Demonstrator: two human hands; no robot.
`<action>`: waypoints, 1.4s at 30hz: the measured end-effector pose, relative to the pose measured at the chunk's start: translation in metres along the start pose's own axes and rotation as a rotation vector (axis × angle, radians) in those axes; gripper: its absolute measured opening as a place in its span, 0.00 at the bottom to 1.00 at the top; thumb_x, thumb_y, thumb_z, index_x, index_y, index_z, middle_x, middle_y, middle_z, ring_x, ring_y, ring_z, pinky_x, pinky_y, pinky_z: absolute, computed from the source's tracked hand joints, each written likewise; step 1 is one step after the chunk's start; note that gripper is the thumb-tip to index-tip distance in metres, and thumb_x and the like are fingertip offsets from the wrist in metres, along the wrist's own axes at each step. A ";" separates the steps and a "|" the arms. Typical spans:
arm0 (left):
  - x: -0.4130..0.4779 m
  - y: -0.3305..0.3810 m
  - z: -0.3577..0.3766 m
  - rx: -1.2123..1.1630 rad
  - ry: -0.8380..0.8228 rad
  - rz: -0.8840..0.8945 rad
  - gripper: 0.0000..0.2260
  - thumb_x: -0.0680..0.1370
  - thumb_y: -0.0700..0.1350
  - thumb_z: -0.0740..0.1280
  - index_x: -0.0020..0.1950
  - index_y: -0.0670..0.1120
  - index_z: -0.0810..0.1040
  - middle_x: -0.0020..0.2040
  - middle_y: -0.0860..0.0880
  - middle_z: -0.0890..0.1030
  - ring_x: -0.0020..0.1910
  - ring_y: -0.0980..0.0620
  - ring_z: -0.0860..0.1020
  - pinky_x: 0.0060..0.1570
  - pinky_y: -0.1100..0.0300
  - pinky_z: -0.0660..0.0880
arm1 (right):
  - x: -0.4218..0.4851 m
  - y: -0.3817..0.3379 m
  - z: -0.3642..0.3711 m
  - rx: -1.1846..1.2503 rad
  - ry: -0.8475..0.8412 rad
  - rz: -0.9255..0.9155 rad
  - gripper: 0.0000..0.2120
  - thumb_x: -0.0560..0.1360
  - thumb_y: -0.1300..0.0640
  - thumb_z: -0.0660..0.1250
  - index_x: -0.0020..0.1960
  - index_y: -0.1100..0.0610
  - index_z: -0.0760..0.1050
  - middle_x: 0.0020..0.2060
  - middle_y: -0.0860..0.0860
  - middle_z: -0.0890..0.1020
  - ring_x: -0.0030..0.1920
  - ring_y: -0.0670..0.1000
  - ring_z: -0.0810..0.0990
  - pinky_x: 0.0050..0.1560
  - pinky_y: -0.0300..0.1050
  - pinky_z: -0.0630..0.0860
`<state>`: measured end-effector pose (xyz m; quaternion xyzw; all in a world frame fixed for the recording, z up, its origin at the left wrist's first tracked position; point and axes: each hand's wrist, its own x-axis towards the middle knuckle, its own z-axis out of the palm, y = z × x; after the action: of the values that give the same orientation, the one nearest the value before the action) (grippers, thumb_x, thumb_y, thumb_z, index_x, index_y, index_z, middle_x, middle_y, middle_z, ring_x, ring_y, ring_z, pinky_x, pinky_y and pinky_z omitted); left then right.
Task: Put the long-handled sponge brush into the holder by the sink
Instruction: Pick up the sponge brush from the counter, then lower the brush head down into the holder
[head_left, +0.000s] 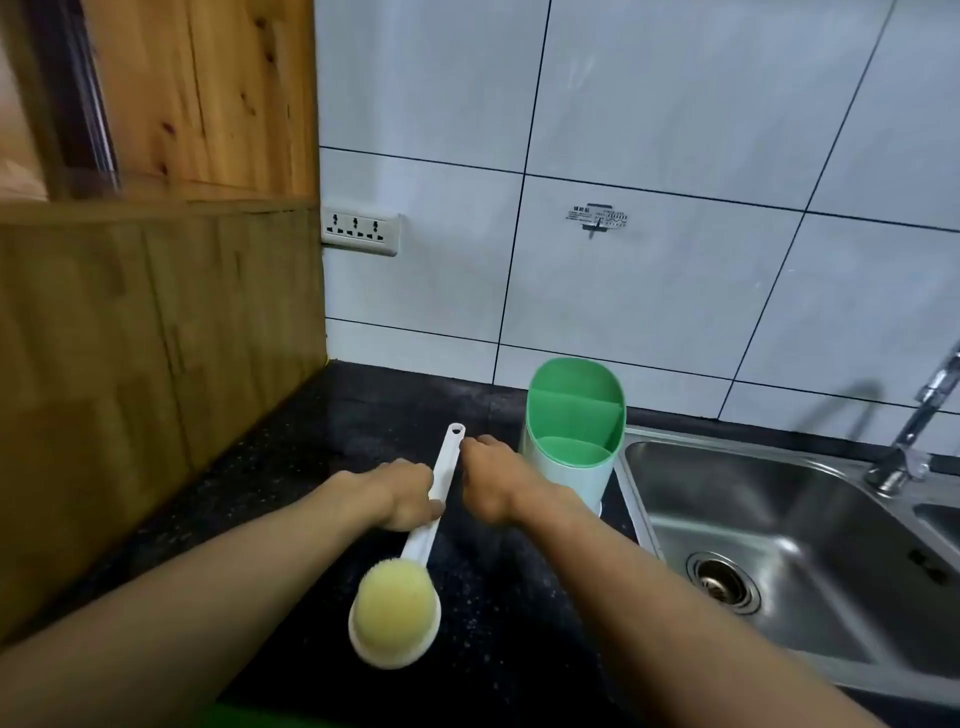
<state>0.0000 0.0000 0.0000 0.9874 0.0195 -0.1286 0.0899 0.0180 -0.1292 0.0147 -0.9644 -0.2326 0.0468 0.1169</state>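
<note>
The left hand (408, 496) is gripping the white handle of the sponge brush (415, 551) above the dark bench (291, 467), the right hand (491, 486), its grip loosely curled and empty, is hovering beside it, and the green holder (571, 447) by the sink (769, 545) is waiting, not yet filled.

Sponge brush (415, 561) lies on countertop (291, 467), sponge head nearest the person, handle end pointing toward the wall. Holder (571, 441) stands right of the handle, against the sink's (779, 545) left rim. Faucet (914, 431) behind sink at right. Wooden cabinet (130, 338) left of countertop. Power outlet (360, 230) on wall tiles beside the cabinet.
</note>
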 end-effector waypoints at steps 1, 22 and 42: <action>0.000 0.001 0.002 -0.003 -0.009 0.000 0.19 0.78 0.55 0.59 0.60 0.42 0.73 0.59 0.42 0.76 0.50 0.44 0.74 0.53 0.51 0.71 | 0.000 0.001 0.003 -0.004 -0.015 0.009 0.20 0.73 0.61 0.59 0.65 0.62 0.67 0.63 0.60 0.71 0.62 0.63 0.73 0.61 0.57 0.73; 0.018 0.007 0.026 -0.472 0.092 -0.140 0.14 0.70 0.47 0.69 0.51 0.40 0.75 0.48 0.42 0.79 0.42 0.45 0.77 0.37 0.56 0.72 | -0.004 -0.006 0.007 0.035 -0.060 0.012 0.14 0.74 0.62 0.60 0.59 0.62 0.71 0.61 0.61 0.76 0.60 0.62 0.75 0.53 0.50 0.71; 0.018 0.041 -0.090 -1.518 0.535 0.050 0.08 0.80 0.37 0.59 0.54 0.33 0.72 0.39 0.41 0.79 0.28 0.49 0.79 0.22 0.61 0.77 | 0.003 -0.012 -0.065 0.315 0.332 0.000 0.17 0.80 0.55 0.52 0.60 0.64 0.70 0.60 0.64 0.78 0.61 0.65 0.75 0.50 0.48 0.68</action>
<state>0.0423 -0.0236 0.0883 0.6544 0.1005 0.1626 0.7316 0.0249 -0.1313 0.0807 -0.9287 -0.2002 -0.0768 0.3026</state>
